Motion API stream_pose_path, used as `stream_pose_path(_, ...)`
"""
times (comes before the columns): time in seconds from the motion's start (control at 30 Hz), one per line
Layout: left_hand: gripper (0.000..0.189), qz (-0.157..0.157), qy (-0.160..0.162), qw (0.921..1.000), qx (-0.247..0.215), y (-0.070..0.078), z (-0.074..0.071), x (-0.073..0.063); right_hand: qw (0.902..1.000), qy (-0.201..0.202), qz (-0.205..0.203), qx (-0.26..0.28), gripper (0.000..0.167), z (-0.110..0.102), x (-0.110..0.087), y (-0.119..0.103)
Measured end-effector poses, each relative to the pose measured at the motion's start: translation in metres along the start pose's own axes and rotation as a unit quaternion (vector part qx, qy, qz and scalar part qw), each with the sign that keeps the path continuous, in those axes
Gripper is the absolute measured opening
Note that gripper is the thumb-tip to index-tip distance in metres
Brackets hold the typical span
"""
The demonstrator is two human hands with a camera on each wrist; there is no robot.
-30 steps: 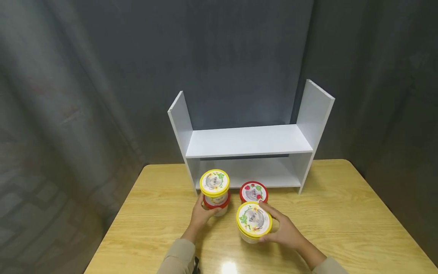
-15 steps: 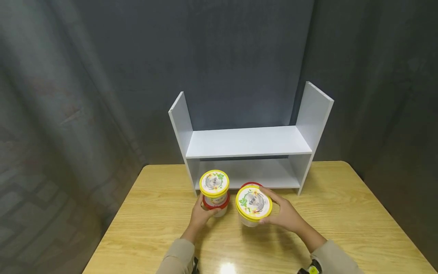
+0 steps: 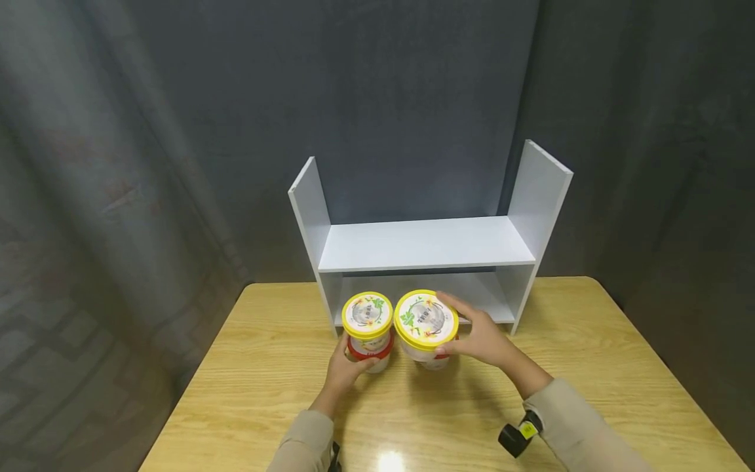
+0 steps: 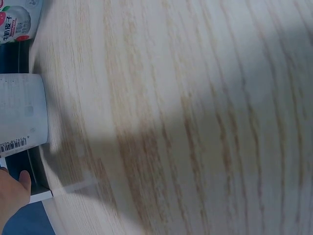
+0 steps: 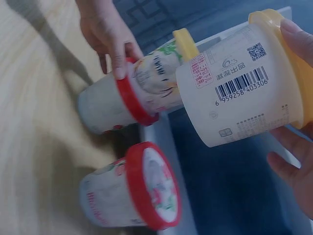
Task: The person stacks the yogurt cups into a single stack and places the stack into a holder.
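Observation:
In the head view my left hand (image 3: 343,373) grips a red-lidded paper tub (image 3: 382,362) standing on the table, its fingers around the lid. A smaller-looking yellow-lidded tub (image 3: 367,313) is stacked on top of it. My right hand (image 3: 480,339) holds another yellow-lidded tub (image 3: 426,320) by its lid, thumb on the near side. That tub is raised above a second red-lidded tub (image 5: 122,191), mostly covered in the head view. The right wrist view has a gap between the two. At the left wrist view's edge, a barcoded tub (image 4: 22,112) is partly visible.
A white two-level shelf (image 3: 427,242) with tall side panels stands right behind the tubs. Wooden tabletop (image 3: 259,367) spreads around them. Dark grey curtains (image 3: 413,118) hang behind and on both sides. A black device (image 3: 516,439) is strapped to the right wrist.
My right hand has lifted its yellow-lidded tub and carried it forward and slightly left, over the right-hand red-lidded tub. The left hand and its stack have barely moved.

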State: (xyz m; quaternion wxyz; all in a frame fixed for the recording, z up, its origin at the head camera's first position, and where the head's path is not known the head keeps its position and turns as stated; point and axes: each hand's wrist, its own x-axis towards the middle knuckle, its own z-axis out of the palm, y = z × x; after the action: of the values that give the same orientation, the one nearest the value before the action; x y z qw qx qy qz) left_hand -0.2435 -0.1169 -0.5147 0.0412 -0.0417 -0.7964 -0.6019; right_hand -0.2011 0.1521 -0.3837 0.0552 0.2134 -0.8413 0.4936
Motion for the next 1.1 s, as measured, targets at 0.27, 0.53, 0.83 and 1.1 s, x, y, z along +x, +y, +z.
stream_pose_path(0.27, 0.093, 0.002, -0.007, 1.0, 0.0, -0.002, 0.0, -0.001, 1.0, -0.005, -0.004, 0.004, 0.089, -0.006, 0.021, -0.014)
stream_pose_path(0.53, 0.095, 0.02, -0.005, 0.9994, 0.026, -0.016, 0.001, 0.004, 0.9997, -0.019, 0.012, -0.003, 0.089, -0.002, 0.046, -0.026)
stream_pose_path(0.83, 0.094, 0.02, -0.013, 0.9997, 0.002, -0.004, 0.001, -0.001, 0.9991, -0.037, 0.021, 0.001, 0.089, 0.008, 0.072, -0.037)
stream_pose_path(1.1, 0.094, 0.009, -0.015, 0.9998, 0.002, -0.002, 0.004, 0.0, 0.9988, -0.038, 0.027, 0.014, 0.088, 0.024, 0.086, -0.04)
